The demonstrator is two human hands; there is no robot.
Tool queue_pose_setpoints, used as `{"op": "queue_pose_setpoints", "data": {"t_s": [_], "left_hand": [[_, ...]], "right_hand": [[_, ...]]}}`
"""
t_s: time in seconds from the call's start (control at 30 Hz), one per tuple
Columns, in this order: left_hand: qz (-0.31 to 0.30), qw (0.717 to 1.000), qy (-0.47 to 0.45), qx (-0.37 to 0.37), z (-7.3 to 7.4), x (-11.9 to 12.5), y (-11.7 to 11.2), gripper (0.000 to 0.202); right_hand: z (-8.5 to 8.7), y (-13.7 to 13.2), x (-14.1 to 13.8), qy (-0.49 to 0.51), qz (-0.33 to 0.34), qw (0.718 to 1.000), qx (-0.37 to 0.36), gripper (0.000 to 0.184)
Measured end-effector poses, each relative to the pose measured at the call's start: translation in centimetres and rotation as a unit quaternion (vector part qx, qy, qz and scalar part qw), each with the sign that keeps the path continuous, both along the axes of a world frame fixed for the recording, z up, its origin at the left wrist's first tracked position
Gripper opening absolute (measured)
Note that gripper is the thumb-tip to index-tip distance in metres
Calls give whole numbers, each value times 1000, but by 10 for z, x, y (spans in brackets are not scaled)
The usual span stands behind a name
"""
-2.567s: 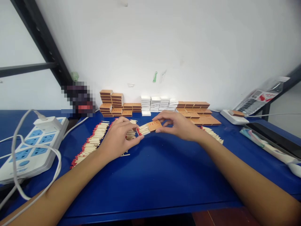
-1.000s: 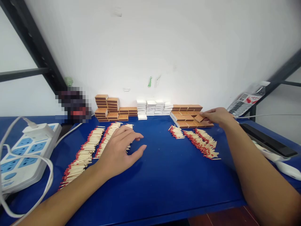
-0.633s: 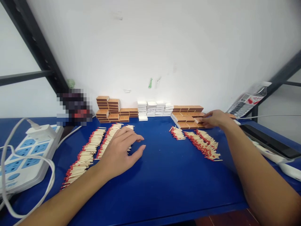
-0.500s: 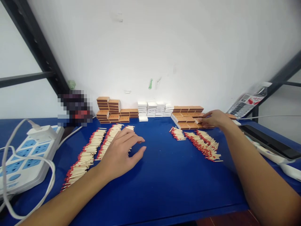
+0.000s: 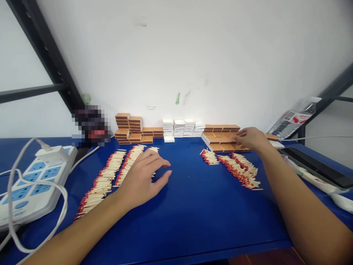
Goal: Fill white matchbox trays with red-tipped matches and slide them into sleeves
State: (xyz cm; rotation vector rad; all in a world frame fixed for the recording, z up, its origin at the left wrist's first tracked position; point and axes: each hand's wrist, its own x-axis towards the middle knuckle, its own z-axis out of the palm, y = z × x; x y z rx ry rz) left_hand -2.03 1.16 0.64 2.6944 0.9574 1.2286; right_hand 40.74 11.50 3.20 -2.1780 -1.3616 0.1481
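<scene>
My left hand (image 5: 145, 178) rests over the rows of matches on the left, thumb and fingers apart, holding nothing. Beneath and beside it lie red-tipped matches (image 5: 103, 178) in long slanting rows. At the back right, my right hand (image 5: 252, 139) has its fingertips on a brown matchbox (image 5: 230, 140) in the upper layer of a low stack. That box lies flat in line with its neighbours; its right end is hidden by the fingers. Loose matches (image 5: 242, 173) are heaped in front of this stack.
Brown matchboxes (image 5: 129, 129) are stacked at the back left, with white inner trays (image 5: 179, 129) piled beside them. A power strip (image 5: 35, 184) with white cables sits at the left. On the right are a phone (image 5: 317, 165) and a leaning plastic bottle (image 5: 296, 116).
The matchbox at my right fingertips has turned from slightly askew to lying in line with the stack. My left hand keeps its place and pose.
</scene>
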Motion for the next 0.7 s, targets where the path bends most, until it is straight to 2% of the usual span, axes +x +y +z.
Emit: {"op": "queue_pose_setpoints", "data": {"t_s": [0.1,0.17,0.23,0.3,0.37,0.47,0.53,0.6,0.7], "left_hand": [[2,1000,-4,-5,0,0,0,9],[-3,1000,-3,-12,0,1,-1,8],[-14,1000,-1,-19,-2,2,-3,7],[-25,999,-1,-24,-4,4,-4,7],[-29,999,-5,-24,-5,5,-5,8],[-22,1000,0,-17,-5,4,-4,7],[-13,1000,3,-11,-4,2,-2,6],[-2,1000,0,-4,-3,1,0,6],[37,999,12,9,-2,-1,0,9]], "right_hand": [[5,-4,-15,-118,12,992,36,15],[7,-6,-40,-153,73,980,102,18],[4,-5,-75,-156,203,956,144,17],[-3,0,-114,-155,347,917,120,18],[-12,8,-152,-169,431,882,82,21],[-22,24,-193,-190,448,873,37,24],[-23,29,-204,-194,446,874,22,19],[-21,24,-203,-184,453,872,23,15],[-15,-8,-191,-142,491,859,26,11]]}}
